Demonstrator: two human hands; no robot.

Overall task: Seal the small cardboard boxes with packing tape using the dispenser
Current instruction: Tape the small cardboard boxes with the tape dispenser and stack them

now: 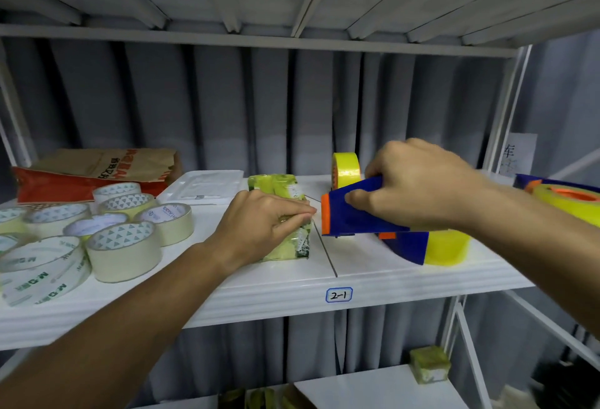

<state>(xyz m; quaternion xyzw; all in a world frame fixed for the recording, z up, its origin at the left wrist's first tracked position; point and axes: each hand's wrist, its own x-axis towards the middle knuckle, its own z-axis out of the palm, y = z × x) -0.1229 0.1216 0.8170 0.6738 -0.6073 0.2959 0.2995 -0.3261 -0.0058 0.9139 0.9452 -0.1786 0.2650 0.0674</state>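
Blue plastic fills my right hand (418, 184): my fingers curl over the dispenser (367, 210), thumb pressed on its near face, its orange blade edge pointing left toward my other hand. Its yellow tape roll (449, 248) hangs below my wrist, just above the shelf (324, 282). My left hand (264, 222) lies on top of the small box (292, 239), already wrapped in yellowish tape, fingers bent over its right edge and holding it down; the fingertips sit just beside the blade. I cannot tell whether tape bridges the gap.

To do this well, I judge I should keep the box pinned flat, bring the blade edge down onto its top, pull straight across the seam with steady tension, and keep my left fingertips clear of the cutter. Loose rolls (125, 252) lie beyond my left wrist.
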